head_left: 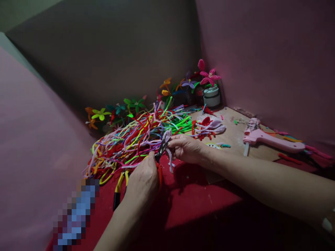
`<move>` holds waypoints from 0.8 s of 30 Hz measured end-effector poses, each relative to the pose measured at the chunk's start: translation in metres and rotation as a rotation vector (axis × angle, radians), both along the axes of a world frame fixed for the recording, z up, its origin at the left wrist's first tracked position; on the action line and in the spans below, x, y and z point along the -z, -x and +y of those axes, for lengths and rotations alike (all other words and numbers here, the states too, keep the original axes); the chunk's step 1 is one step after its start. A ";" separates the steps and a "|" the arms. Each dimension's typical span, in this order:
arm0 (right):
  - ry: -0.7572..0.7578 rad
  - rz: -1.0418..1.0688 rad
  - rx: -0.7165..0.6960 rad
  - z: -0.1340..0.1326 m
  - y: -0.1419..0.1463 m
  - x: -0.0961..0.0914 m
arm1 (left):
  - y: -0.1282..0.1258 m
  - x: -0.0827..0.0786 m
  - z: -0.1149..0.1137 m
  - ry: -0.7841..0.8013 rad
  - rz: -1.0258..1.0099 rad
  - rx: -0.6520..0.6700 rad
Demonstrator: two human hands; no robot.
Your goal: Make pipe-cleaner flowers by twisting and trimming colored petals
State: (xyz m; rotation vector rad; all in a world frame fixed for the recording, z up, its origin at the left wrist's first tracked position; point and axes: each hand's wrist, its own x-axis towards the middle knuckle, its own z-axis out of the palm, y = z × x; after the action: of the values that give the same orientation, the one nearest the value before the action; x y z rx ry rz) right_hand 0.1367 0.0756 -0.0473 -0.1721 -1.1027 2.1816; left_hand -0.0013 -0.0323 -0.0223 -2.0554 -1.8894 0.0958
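Note:
My left hand (144,177) is closed around red-handled pliers (160,153), whose dark jaws point up and to the right. The jaws meet a pale lilac pipe cleaner (170,161), bent into loops with loose ends hanging down. My right hand (186,148) pinches this pipe cleaner close to the plier jaws. Just beyond both hands lies a big heap of multicoloured pipe cleaners (125,139). Several lilac pipe-cleaner petals (216,126) rest on the board behind my right hand. Exactly where the jaws bite is too small to tell.
A pink glue gun (274,140) lies at the right on a light board (235,118). Yellow-and-black pliers (119,186) are left of my left hand on the red cloth (199,202). Finished flowers (210,76) and a grey-white jar (211,97) stand behind, with panels around.

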 end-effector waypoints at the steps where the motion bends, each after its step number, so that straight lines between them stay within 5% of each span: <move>1: 0.002 0.000 0.001 0.000 0.000 0.000 | -0.001 -0.001 0.000 0.011 0.004 0.000; 10: 0.007 0.017 0.008 -0.001 0.002 0.004 | -0.004 -0.007 -0.002 0.125 0.015 -0.099; 17: 0.068 -0.040 0.176 0.009 -0.002 -0.003 | 0.031 0.005 -0.009 0.057 -0.061 -0.007; 24: 0.098 -0.058 0.220 0.005 -0.002 -0.007 | 0.046 0.011 -0.011 0.288 -0.187 -0.041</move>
State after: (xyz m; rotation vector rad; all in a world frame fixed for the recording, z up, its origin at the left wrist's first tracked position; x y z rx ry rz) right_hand 0.1389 0.0807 -0.0403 -0.3839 -0.9598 2.0445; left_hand -0.0475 -0.0437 -0.0334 -2.2819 -2.1374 0.2040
